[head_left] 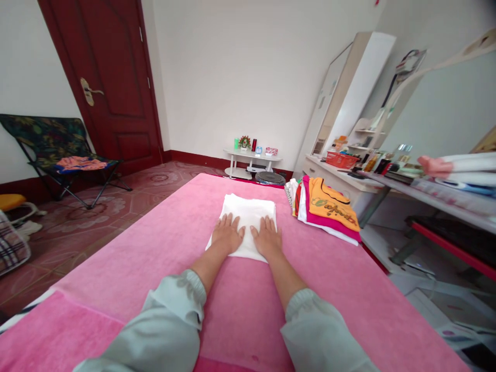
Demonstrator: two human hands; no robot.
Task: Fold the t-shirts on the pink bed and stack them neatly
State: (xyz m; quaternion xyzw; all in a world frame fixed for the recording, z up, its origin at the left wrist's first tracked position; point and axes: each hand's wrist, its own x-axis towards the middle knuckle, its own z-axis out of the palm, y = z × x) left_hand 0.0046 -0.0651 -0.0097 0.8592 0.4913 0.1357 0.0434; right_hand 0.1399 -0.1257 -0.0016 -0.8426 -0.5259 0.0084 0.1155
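Observation:
A white folded cloth, perhaps a garment, lies flat on the pink bedspread. My left hand rests palm down on its left side, fingers stretched forward. On the right side of the cloth, my right hand is also laid flat with the fingers slightly apart. Both palms touch the cloth, and neither hand grips it. The undersides of the hands are hidden. To the right sits a stack of folded clothes, with an orange printed shirt on top.
A dressing table with bottles and a red basket stands along the right. Beyond the bed is a small white stand. A folding chair with clothing on it is at the left, near a dark red door.

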